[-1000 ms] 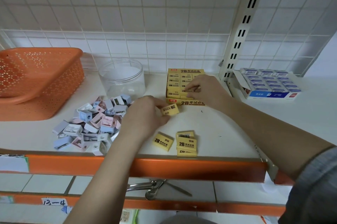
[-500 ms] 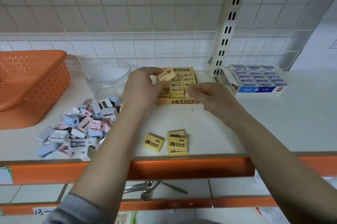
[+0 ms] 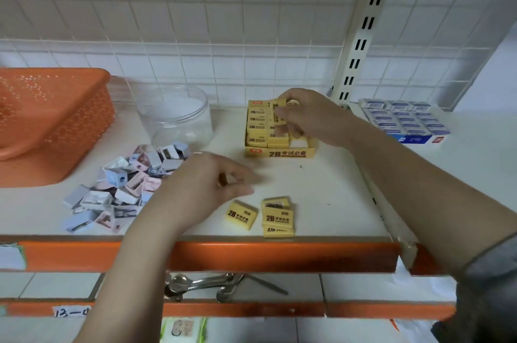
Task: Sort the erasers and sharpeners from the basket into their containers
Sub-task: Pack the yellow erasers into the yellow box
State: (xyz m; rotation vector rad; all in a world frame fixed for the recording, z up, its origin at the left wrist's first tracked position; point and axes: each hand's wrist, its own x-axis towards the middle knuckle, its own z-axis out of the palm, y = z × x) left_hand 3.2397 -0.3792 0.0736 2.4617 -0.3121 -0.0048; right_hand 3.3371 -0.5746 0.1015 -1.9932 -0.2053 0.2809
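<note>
Holding a yellow eraser (image 3: pixel 278 113) pinched in my right hand (image 3: pixel 313 119), right over the far end of the yellow eraser box (image 3: pixel 279 153), which is mostly packed with rows already but has a bare gap at its near right corner. My left hand (image 3: pixel 207 189) is nearer to me, hovering above the shelf (image 3: pixel 330 191) with fingers loosely curled and nothing in them, just beside the loose erasers (image 3: pixel 264 215), four or so lying close to the orange front edge. Left of that hand sits the pile of sharpeners (image 3: pixel 126 186), pastel blue, pink and white, all jumbled. The clear jar (image 3: pixel 176 116) is behind the pile, and I can't tell if anything's in it. The orange basket (image 3: pixel 56 119) is far left, tilted, and a blue box of erasers (image 3: pixel 405 121) sits over on the right.
</note>
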